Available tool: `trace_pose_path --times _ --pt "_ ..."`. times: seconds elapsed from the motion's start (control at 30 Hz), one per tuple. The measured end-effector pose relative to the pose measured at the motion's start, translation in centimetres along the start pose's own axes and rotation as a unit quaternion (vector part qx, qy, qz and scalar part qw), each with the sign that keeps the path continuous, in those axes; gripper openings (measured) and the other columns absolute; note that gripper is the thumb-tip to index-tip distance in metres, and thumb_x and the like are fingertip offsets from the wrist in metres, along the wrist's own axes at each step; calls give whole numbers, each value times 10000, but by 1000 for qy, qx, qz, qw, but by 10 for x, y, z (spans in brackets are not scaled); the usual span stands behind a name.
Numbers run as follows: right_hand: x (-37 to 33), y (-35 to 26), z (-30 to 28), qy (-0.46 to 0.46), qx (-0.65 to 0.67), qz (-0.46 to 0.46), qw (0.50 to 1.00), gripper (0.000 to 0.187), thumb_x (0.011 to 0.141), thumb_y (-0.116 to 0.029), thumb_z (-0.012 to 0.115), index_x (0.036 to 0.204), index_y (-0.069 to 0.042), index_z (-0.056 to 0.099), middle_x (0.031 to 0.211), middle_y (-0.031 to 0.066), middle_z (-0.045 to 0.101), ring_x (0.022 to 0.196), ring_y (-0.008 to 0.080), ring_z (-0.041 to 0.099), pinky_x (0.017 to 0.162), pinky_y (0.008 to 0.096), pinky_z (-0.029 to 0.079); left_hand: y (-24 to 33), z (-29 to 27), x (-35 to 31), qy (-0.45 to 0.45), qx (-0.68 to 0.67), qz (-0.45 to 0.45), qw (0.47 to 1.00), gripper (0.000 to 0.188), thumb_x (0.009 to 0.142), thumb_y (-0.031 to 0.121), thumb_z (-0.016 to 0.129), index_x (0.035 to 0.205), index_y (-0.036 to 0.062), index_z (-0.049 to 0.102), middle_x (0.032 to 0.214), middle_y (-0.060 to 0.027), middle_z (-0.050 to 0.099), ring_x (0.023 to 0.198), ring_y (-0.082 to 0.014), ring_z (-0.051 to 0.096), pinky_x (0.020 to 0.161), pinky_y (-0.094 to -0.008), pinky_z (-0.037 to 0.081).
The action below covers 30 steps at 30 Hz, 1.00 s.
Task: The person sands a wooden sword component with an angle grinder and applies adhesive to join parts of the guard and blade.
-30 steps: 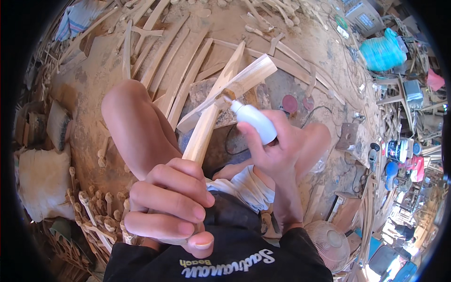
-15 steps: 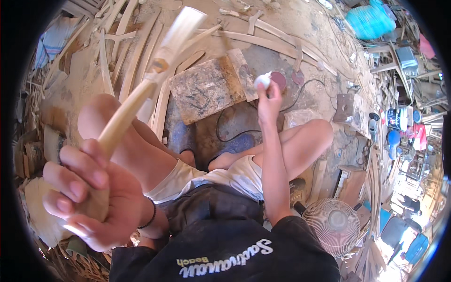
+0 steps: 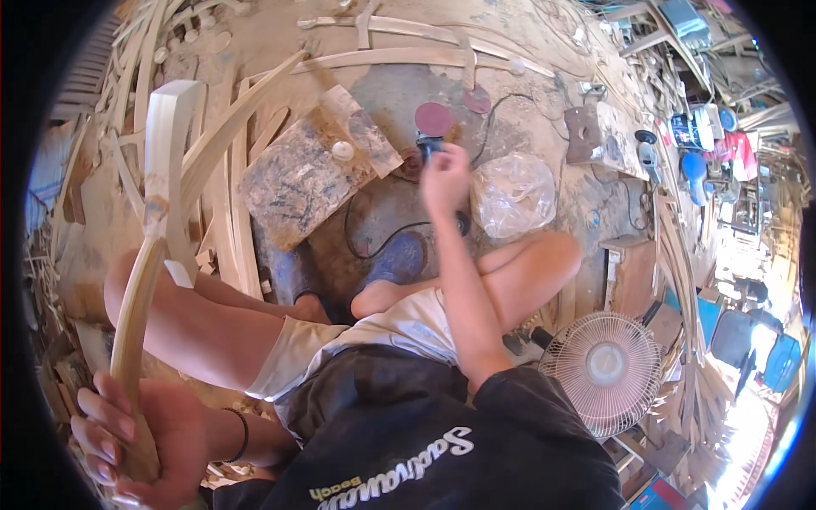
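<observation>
My left hand (image 3: 153, 433) is wrapped round the lower end of a curved, jointed wooden furniture piece (image 3: 136, 297). Its pale upper part rises at the left, with a brown patch at the joint and another arm slanting off to the right. Ahead of me my right hand (image 3: 446, 178), slightly blurred, closes over the dark body of a disc sander (image 3: 431, 146). A dark red sanding disc (image 3: 433, 119) shows just beyond the fingers; the hand hides most of the tool. On the stained board (image 3: 297, 191) rests a small white round bottle or tub (image 3: 342, 150).
A clear plastic bag (image 3: 514, 195) lies right of my right forearm. Another red disc (image 3: 477, 99) is on the floor beyond. A black cord (image 3: 361, 246) loops near my feet. A fan (image 3: 603, 364) stands at my right. Wooden pieces (image 3: 382, 58) lie across the far floor.
My right hand has let go of the white bottle or tub, now on the board, and taken hold of the sander. The left hand and wooden piece have shifted left and down.
</observation>
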State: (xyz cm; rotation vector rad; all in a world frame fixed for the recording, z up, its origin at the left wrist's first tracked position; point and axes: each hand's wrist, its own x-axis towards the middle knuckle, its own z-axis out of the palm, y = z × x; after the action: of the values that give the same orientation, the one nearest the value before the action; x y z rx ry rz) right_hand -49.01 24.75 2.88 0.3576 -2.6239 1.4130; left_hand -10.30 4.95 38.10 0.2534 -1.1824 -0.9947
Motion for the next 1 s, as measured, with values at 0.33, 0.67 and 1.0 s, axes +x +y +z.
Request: trace_pose_path --times 0.33,0.67,1.0 --pt "91 302 -117 -301 -634 -55 710 347 956 -394 676 989 -107 869 1008 135 828 954 312 807 813 496 631 -16 53 -21 -80 -51 -38 995 190 948 261 761 1064 171 640 1044 -21 554 876 -203 569 877 -398 454" --pt "107 272 -109 -111 -471 195 853 316 933 -268 687 1019 -15 854 1092 228 821 998 385 812 874 518 642 -19 90 -20 -110 -22 -34 993 257 987 246 763 1104 143 559 1023 -31 532 833 -167 544 775 -344 427" --pt "28 -193 -88 -79 165 -122 976 195 966 -87 836 1159 -66 856 1043 47 779 846 149 705 791 320 571 -28 95 -40 -95 -7 -31 995 284 1002 260 783 1083 145 535 997 -25 543 805 -168 565 768 -357 452"
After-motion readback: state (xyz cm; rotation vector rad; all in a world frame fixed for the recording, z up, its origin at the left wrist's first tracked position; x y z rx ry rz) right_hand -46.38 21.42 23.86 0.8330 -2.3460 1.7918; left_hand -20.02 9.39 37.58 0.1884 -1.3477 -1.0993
